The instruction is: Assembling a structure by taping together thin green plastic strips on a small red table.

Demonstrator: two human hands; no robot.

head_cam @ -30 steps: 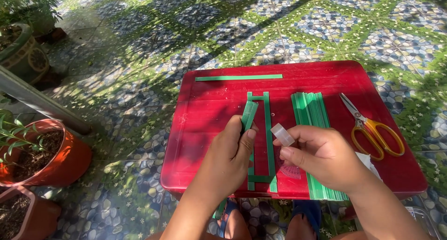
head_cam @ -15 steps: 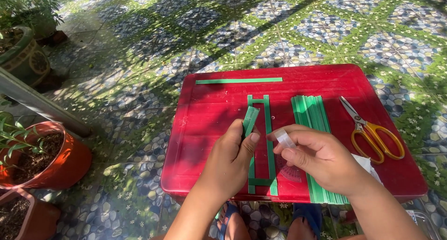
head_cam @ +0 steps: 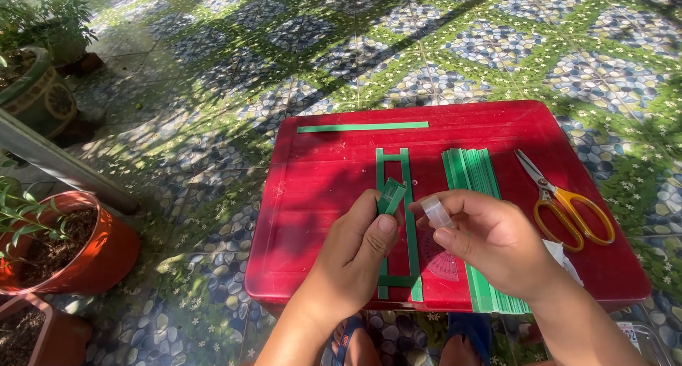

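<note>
My left hand (head_cam: 355, 256) pinches a short folded green paper strip (head_cam: 391, 195) over a red table (head_cam: 320, 174). My right hand (head_cam: 490, 242) holds a small piece of clear tape (head_cam: 435, 211) between thumb and fingers, close to the strip. Under my hands lies a green frame of joined paper strips (head_cam: 412, 245). A stack of long green strips (head_cam: 469, 171) lies beside it, partly hidden by my right hand.
A single green strip (head_cam: 362, 127) lies at the table's far edge. Yellow-handled scissors (head_cam: 565, 203) rest on the right. A pink protractor (head_cam: 437, 263) shows under my right hand. Orange plant pots (head_cam: 64, 249) stand at the left on the patterned tile floor.
The view has shifted slightly. My right hand has brought the tape piece a little closer to the strip in my left hand.
</note>
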